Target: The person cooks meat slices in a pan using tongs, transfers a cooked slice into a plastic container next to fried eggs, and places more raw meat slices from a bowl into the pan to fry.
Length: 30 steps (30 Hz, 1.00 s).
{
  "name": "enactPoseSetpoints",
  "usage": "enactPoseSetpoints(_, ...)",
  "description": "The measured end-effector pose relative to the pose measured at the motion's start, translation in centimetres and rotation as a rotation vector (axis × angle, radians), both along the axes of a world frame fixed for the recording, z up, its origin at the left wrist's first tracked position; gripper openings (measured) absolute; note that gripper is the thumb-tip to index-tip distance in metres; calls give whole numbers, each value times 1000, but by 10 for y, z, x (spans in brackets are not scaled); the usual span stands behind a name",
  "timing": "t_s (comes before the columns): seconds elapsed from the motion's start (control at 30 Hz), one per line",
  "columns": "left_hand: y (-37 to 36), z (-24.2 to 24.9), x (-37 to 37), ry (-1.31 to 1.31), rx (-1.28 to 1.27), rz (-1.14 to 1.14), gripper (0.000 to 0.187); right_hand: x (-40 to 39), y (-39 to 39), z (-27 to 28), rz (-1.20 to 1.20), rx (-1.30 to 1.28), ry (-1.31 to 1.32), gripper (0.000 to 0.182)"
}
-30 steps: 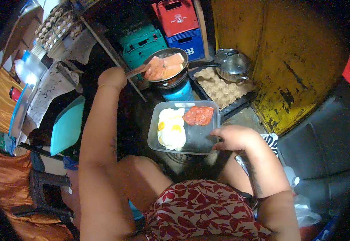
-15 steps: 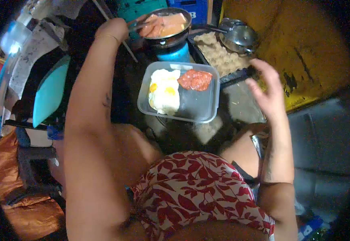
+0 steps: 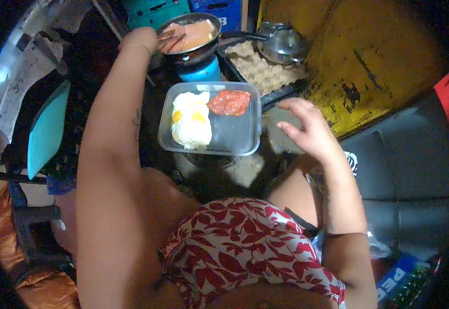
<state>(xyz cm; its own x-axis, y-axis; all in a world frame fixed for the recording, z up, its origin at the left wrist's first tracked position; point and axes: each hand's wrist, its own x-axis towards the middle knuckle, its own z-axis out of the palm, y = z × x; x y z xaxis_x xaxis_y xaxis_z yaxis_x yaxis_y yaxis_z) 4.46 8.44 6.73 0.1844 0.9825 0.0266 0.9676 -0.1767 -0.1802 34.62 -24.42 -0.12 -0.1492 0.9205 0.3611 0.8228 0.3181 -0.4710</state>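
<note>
My left hand (image 3: 141,41) is at the left rim of a frying pan (image 3: 219,24), closed round a slim utensil whose thin dark ends (image 3: 174,38) reach into the pan; most of its fingers are hidden. Pinkish slices of meat (image 3: 196,36) lie in the pan, which sits on a burner over a blue canister (image 3: 201,71). Below it stands a clear plastic container (image 3: 235,135) holding fried eggs (image 3: 192,123) at left and a reddish slab of meat (image 3: 229,102) at upper right. My right hand (image 3: 307,127) is empty, fingers apart, just right of the container without touching it.
A shiny metal pot (image 3: 281,44) rests on an egg carton (image 3: 263,67) in a dark tray, right of the pan. The pan's handle (image 3: 242,35) points toward the pot. Crates (image 3: 217,13) stand behind; a worn yellow panel (image 3: 368,67) is at right.
The view has shifted, moving the scene left. My right hand has come closer to the container. The meat under the utensil lies flatter in the pan.
</note>
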Motion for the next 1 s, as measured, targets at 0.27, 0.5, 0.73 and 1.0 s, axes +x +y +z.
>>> enactPoseSetpoints(0.27,25,-19,3,-105,34,96,35,-3,8,-6,82,-120,-53,36)
enactPoseSetpoints(0.5,42,-5,-18,-124,39,162,34,2,4,-9,110,-178,-44,40)
enactPoseSetpoints(0.73,73,-34,-39,-239,-147,176,23,2,4,-3,131,-390,-85,43)
enactPoseSetpoints(1.0,70,-43,-25,-251,-213,152,23,0,6,-4,159,-476,-111,46)
